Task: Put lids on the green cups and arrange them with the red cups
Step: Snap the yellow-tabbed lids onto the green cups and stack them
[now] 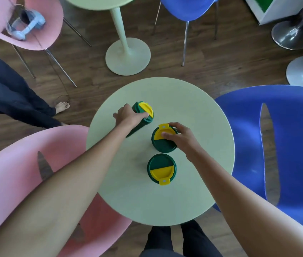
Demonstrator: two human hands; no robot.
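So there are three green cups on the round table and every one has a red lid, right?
Not quite. There are three green cups on the round table, but the lids are green and yellow, not red. The head view shows it on the far cup, the middle cup and the near cup.

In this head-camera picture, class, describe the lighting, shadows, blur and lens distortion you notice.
Head view: soft, even light, with only faint shadows on the round table; strong wide-angle bending, so the forearms balloon toward the bottom corners and the blue chair curves; edges are slightly soft, the headset on the far pink chair smeared; the three green cups, such as the nearest, stay fairly sharp; no harsh glare.
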